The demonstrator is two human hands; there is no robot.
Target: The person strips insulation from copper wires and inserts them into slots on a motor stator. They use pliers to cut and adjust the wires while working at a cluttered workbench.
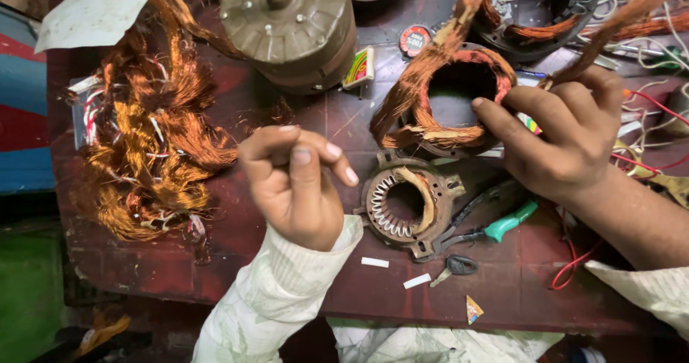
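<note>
My right hand point(567, 137) grips a ring-shaped stator point(459, 97) wrapped in copper wire coils, fingers on its right rim; a copper strand runs up from the hand toward the top right. My left hand point(294, 183) hovers above the red table point(237, 262) with fingers loosely curled and thumb and fingertips pinched, nothing visible in them. Below the held coil lies a smaller rusty stator core point(405, 205) with white slot liners.
A heap of loose copper wire point(154, 147) covers the table's left. A brown motor housing point(294, 25) stands at the top. Green-handled pliers point(495, 226), a key point(456, 266), paper slips point(375, 262), a round tin point(415, 40) and red wires point(574, 262) lie around.
</note>
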